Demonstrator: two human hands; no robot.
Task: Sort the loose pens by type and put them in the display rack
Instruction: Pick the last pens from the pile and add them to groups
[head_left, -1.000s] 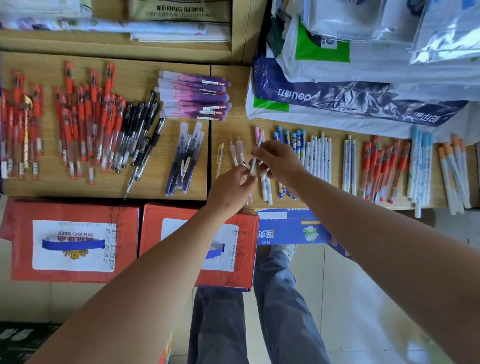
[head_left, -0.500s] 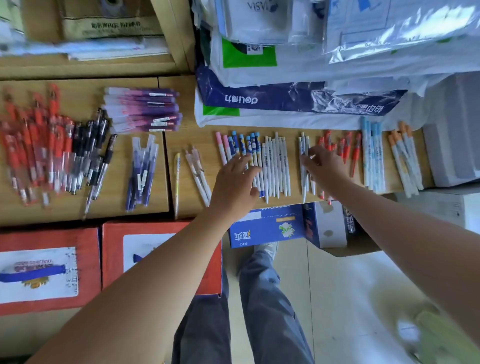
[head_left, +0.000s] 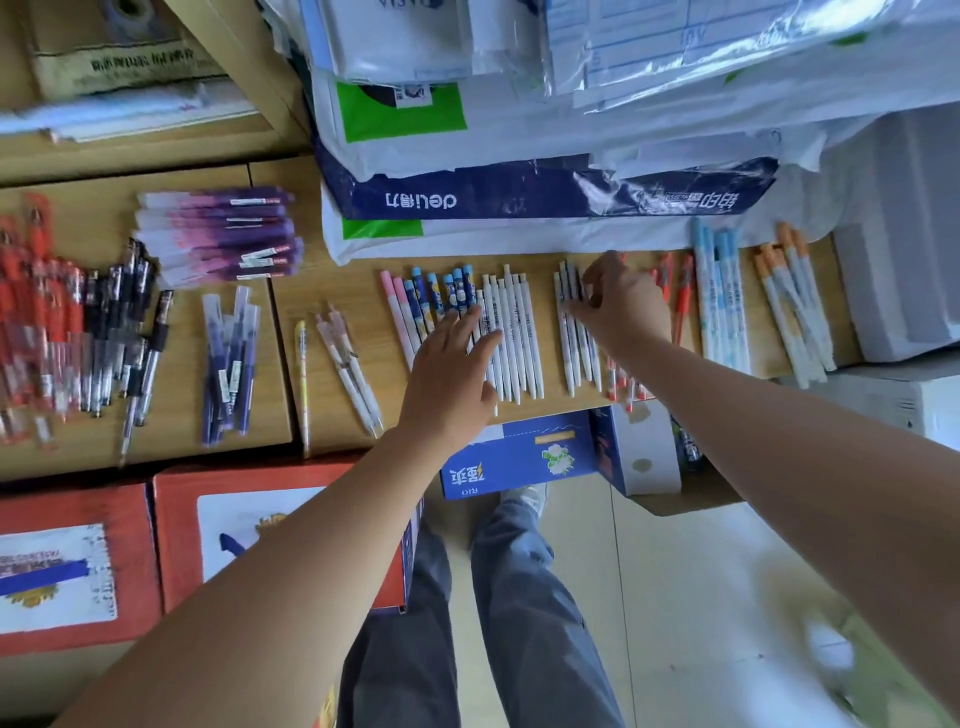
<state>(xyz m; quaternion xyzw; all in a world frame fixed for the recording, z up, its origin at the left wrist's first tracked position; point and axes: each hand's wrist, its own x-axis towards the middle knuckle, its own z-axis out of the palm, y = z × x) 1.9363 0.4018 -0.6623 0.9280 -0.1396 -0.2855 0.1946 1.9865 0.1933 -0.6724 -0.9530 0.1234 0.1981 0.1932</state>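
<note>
Shelf carries pens in type groups that lie apart, probably to keep kinds separate before racking. No rack is in view.

- **Far left:** red pens, black pens, purple pens, then one yellow pen.
- **Left hand:** lies flat with fingers straight across navy pens and white pens. It grasps nothing and is likely squaring the row.
- **Right hand:** fingers are bent onto a smaller white group. Cannot tell whether it pinches one.
- **Right end:** blue pens, orange pens.

Long axes run near–far and the navy caps point far. Purple pens alone lie left–right.
</note>
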